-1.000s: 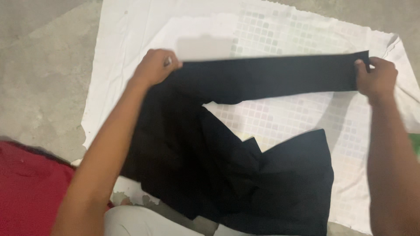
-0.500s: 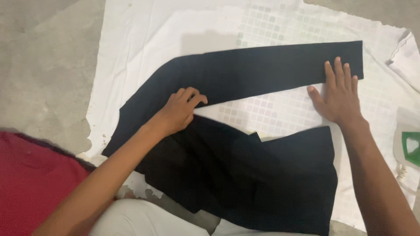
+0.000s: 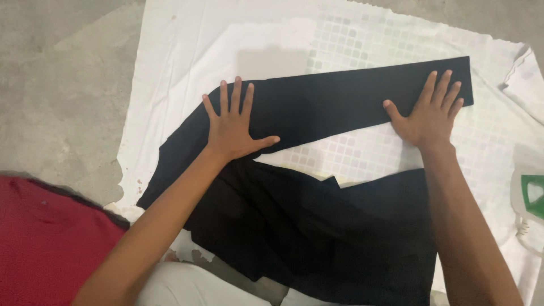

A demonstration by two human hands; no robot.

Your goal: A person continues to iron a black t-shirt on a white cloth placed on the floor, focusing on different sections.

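Observation:
A black garment [image 3: 317, 238] lies spread on a white cloth [image 3: 187, 51] on the floor. One long black sleeve or leg [image 3: 340, 96] stretches to the upper right. My left hand [image 3: 233, 127] presses flat on its left part, fingers spread. My right hand [image 3: 433, 110] lies flat near its far right end, fingers apart. Neither hand grips anything.
Grey concrete floor [image 3: 62, 85] lies left of the cloth. A red fabric [image 3: 45, 243] sits at the lower left. A white and green iron [image 3: 530, 198] stands at the right edge. A mosaic-patterned patch [image 3: 362, 153] shows on the cloth.
Both hands let go of the sleeve's ends and now lie flat on it. My left hand has slid up and right along the sleeve; my right hand shifted slightly up.

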